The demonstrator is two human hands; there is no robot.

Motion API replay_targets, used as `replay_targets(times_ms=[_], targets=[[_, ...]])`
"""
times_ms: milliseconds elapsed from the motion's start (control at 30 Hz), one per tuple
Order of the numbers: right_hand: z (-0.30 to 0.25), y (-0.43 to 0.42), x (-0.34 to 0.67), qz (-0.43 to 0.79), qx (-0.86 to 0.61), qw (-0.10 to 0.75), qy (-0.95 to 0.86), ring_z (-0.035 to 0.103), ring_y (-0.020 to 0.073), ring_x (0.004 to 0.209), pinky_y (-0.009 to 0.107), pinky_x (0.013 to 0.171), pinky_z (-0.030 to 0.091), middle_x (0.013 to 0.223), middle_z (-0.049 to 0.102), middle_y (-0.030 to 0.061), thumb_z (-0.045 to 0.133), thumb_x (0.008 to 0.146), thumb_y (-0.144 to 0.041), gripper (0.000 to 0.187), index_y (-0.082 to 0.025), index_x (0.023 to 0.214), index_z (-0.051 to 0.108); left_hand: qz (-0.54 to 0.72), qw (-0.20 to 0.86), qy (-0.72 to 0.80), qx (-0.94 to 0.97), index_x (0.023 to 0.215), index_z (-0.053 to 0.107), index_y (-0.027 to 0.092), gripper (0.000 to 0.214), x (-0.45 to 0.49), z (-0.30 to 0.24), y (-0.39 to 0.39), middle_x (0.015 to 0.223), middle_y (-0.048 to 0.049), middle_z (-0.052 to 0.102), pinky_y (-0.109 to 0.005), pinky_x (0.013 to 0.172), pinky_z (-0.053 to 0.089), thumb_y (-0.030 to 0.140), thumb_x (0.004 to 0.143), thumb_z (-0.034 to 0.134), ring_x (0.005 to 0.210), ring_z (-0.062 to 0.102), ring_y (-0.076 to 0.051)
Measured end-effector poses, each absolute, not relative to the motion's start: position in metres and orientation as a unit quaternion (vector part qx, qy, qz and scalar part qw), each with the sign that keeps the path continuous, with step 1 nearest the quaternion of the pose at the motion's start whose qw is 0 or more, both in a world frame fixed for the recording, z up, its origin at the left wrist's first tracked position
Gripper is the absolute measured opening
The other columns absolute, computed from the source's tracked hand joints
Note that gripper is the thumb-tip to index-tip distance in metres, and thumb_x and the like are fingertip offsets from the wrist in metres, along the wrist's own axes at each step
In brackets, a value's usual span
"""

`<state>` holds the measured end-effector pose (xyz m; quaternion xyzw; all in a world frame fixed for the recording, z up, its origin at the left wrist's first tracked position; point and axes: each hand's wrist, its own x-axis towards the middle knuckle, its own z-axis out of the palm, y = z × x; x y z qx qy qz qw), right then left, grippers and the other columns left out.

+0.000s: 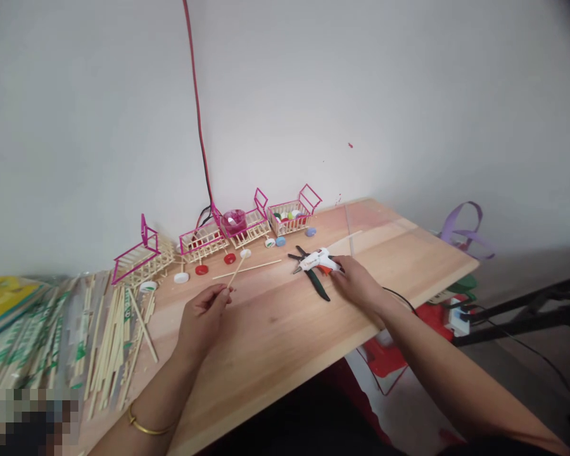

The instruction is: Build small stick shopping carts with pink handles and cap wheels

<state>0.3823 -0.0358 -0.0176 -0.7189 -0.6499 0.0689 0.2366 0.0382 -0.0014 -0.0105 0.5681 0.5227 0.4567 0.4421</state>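
Note:
My left hand [204, 316] pinches a thin wooden stick [238, 271] between thumb and fingertips. A second wooden stick [266, 265] lies on the table just beyond it. The fingers of my right hand [356, 278] are closed around the handle of a white glue gun [316, 258], whose nozzle points left. Beneath the glue gun are pliers [319, 286] with dark handles, partly covered by it. Small carts built of sticks with magenta edges, among them a left cart [137, 259] and a right cart [292, 215], stand along the wall.
Bottle caps, including a red cap [201, 270] and a blue cap [311, 232], lie before the carts. A cup of magenta paint [234, 221] stands among them. Loose sticks [107, 342] and wrapped chopsticks [28, 342] cover the left side. A black cord [401, 296] crosses the right edge.

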Motion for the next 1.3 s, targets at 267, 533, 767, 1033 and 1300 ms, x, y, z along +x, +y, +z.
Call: replay_targets(times_ms=[267, 533, 767, 1033, 1300], targets=[[-0.013, -0.008, 0.448, 0.032, -0.769, 0.217, -0.601, 0.06, 0.025, 0.083, 0.032, 0.07, 0.044, 0.098, 0.066, 0.017, 0.048, 0.084, -0.019, 0.024, -0.011, 0.101, 0.062, 0.448, 0.45, 0.519, 0.573, 0.084, 0.07, 0.018, 0.028, 0.039, -0.011, -0.001, 0.071, -0.0014, 0.063, -0.022, 0.051, 0.036, 0.044, 0.075, 0.066, 0.057, 0.05, -0.011], [-0.025, 0.008, 0.455, -0.002, -0.789, 0.182, -0.587, 0.058, 0.0274, 0.092, 0.034, 0.077, 0.042, 0.103, 0.064, 0.0188, 0.049, 0.086, -0.021, 0.027, -0.011, 0.107, 0.061, 0.449, 0.452, 0.519, 0.57, 0.085, 0.07, 0.017, 0.029, 0.037, -0.014, 0.001, 0.072, -0.0021, 0.063, -0.022, 0.052, 0.037, 0.045, 0.075, 0.066, 0.059, 0.052, -0.012], [-0.015, -0.005, 0.418, -0.103, -0.787, 0.199, -0.575, 0.047, 0.0361, 0.11, 0.048, 0.088, 0.037, 0.127, 0.052, 0.0221, 0.039, 0.092, -0.027, 0.039, -0.014, 0.126, 0.052, 0.447, 0.452, 0.512, 0.578, 0.085, 0.071, 0.016, 0.032, 0.036, -0.015, 0.001, 0.071, -0.0018, 0.064, -0.022, 0.054, 0.038, 0.046, 0.076, 0.066, 0.058, 0.052, -0.011], [-0.001, -0.019, 0.359, 0.051, -0.739, 0.083, -0.667, 0.045, 0.0405, 0.119, 0.056, 0.096, 0.031, 0.128, 0.054, 0.02, 0.066, 0.065, -0.066, 0.092, -0.019, 0.139, 0.038, 0.449, 0.46, 0.511, 0.57, 0.086, 0.071, 0.016, 0.035, 0.035, -0.017, 0.003, 0.069, -0.0018, 0.063, -0.022, 0.051, 0.035, 0.048, 0.074, 0.068, 0.056, 0.049, -0.01], [0.0, -0.039, 0.336, 0.098, -0.683, 0.137, -0.71, 0.049, 0.0368, 0.112, 0.05, 0.091, 0.041, 0.119, 0.054, 0.0198, 0.064, 0.067, -0.032, 0.066, -0.015, 0.129, 0.048, 0.494, 0.571, 0.459, 0.468, 0.081, 0.069, 0.014, 0.028, 0.042, -0.009, -0.003, 0.061, 0.0033, 0.055, -0.018, 0.046, 0.026, 0.04, 0.071, 0.073, 0.048, 0.039, -0.004]])
